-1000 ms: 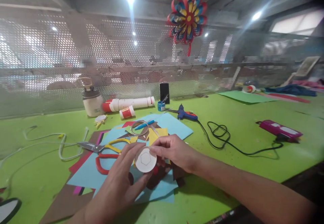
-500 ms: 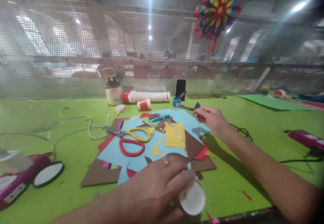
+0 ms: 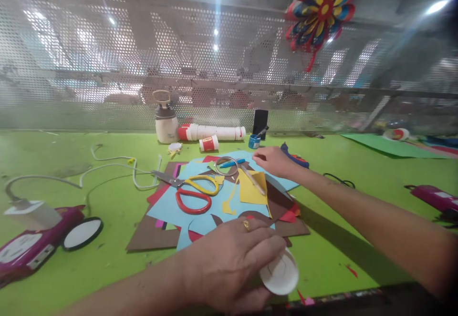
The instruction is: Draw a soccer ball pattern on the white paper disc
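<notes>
In the lower middle, my left hand (image 3: 234, 263), with a ring on one finger, is wrapped round a white paper cup (image 3: 281, 273). The cup is tilted and its round white end faces me. My right hand (image 3: 274, 161) hovers over the far right of the paper pile, fingers curled together; whatever they pinch, if anything, is hidden. Just beyond it lies a dark blue tool with an orange-red part (image 3: 295, 158), partly covered by the hand. Nearby are a yellow paper piece (image 3: 252, 187), a blue pen (image 3: 232, 163) and a tape ring (image 3: 216, 166).
Scissors with yellow and red handles (image 3: 193, 200) lie on light blue paper (image 3: 162, 209). Behind stand a spray bottle (image 3: 166, 125), a red-labelled cup (image 3: 209, 143), a blue paint jar (image 3: 254, 141) and a black phone-like slab (image 3: 260, 123). A purple power strip (image 3: 39, 249) is at left.
My right hand has moved left, away from the dark blue tool, which now shows more. My left hand still holds the paper cup. The whole view has shifted slightly.
</notes>
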`<state>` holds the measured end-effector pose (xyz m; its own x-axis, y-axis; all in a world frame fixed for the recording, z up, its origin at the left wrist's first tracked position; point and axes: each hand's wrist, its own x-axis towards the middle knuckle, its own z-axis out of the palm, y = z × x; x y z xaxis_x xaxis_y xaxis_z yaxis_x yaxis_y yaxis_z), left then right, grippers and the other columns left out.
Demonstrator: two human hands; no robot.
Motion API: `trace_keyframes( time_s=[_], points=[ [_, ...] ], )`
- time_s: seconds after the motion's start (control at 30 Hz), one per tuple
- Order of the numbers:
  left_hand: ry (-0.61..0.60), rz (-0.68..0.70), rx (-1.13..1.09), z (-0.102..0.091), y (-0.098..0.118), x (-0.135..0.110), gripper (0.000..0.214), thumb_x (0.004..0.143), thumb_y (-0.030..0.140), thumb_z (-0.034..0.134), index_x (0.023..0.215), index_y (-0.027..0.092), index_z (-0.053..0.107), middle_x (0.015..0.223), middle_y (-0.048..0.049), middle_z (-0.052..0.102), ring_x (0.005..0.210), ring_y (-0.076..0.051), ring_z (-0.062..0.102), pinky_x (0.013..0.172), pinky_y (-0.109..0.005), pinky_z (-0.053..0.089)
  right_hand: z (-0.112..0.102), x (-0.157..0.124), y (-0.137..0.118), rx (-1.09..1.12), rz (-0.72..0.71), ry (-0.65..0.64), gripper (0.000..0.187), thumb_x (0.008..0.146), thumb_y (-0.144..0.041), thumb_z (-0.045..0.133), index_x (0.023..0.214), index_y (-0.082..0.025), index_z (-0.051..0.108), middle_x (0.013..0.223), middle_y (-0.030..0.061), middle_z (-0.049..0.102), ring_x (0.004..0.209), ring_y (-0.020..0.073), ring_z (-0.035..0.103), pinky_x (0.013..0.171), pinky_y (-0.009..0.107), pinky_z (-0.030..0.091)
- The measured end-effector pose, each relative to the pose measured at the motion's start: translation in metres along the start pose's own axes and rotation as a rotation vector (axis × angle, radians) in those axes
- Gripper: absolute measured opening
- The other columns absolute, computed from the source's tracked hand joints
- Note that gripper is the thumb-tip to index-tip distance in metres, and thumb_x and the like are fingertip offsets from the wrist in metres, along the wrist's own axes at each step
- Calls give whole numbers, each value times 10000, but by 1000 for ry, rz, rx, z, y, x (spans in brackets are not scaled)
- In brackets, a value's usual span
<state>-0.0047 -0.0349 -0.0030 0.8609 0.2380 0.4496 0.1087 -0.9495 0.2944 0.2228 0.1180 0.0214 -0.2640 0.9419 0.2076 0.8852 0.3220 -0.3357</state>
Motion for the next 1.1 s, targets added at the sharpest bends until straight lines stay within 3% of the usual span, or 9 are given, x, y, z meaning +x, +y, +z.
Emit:
trace_keyframes(
  time_s=[0.23, 0.4, 0.53, 0.67, 0.83, 1.1],
  points=[
    [26, -21, 17, 1, -1, -2, 448, 882, 274, 580, 1272, 193, 375, 1059, -129, 680, 953, -271, 666, 808, -391, 545, -13, -4, 33, -264, 16, -87, 282, 969, -336, 601, 1193, -166, 629, 1201, 85, 652, 1005, 215, 661, 861, 416, 567],
    [54, -72, 68, -2, -4, -5, 458, 897, 351, 620, 1242, 191, 364, 1140, -160, 659, 974, -286, 652, 766, -392, 548, -35, -5, 56, -369, 93, -81, 280, 972, -335, 595, 1200, -177, 629, 1225, 86, 644, 1022, 218, 656, 872, 418, 564],
    [19, -144, 89, -1, -7, -8, 549, 861, 459, 674, 1249, 200, 385, 1078, -137, 674, 904, -284, 663, 731, -404, 553, -47, -1, 65, -410, 124, -64, 295, 968, -335, 602, 1211, -170, 622, 1226, 87, 642, 1026, 223, 656, 870, 424, 564],
    [42, -163, 98, -1, -8, -8, 578, 849, 484, 683, 1261, 204, 389, 1029, -116, 681, 835, -262, 656, 685, -375, 533, -47, 6, 63, -405, 108, -57, 296, 967, -335, 604, 1211, -169, 623, 1226, 86, 642, 1024, 225, 657, 866, 422, 566],
    [67, -163, 45, -4, -7, -6, 485, 840, 296, 678, 1243, 233, 415, 1036, -75, 685, 819, -207, 650, 704, -315, 522, -36, 15, 46, -366, 35, -84, 284, 972, -333, 595, 1209, -178, 625, 1231, 87, 641, 1021, 217, 657, 868, 417, 566],
    [78, -202, 45, -2, -9, -6, 556, 814, 192, 657, 1289, 252, 375, 1128, -79, 688, 895, -211, 664, 767, -327, 546, -34, 18, 28, -264, -18, -99, 295, 968, -333, 603, 1214, -170, 620, 1227, 90, 641, 1027, 220, 656, 872, 426, 564]
  ],
)
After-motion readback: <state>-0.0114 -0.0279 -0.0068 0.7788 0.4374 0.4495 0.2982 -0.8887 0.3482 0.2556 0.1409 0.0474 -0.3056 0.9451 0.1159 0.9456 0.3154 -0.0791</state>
